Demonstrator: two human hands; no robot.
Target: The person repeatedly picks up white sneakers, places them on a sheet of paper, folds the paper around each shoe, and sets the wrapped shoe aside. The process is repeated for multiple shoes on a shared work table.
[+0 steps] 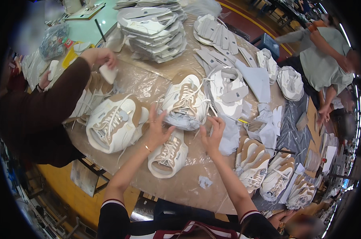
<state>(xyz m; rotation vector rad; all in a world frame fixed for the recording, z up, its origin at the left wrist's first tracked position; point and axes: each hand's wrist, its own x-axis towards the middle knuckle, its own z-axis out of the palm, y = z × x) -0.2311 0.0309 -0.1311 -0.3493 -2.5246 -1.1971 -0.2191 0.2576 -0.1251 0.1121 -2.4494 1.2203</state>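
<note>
**Paper-stuffed sneaker between two spread hands**

The cream-and-tan sneaker (184,95) sits on the table (204,155), toe toward 12, crumpled paper (183,121) bulging at its 6 o'clock end. It should be light, its upper soft, the paper easily torn, the loose laces apt to snag; the firmer sides near the sole look the better hold. The left hand (159,131) at 7 and right hand (213,133) at 5 have their fingers apart, flanking the paper; I cannot tell whether fingertips touch. Another sneaker (169,157) lies at 6, stacked pieces (154,34) at 11. The first sneaker's underside is hidden; a co-worker's hand (102,57) at 10 blurs.
</note>
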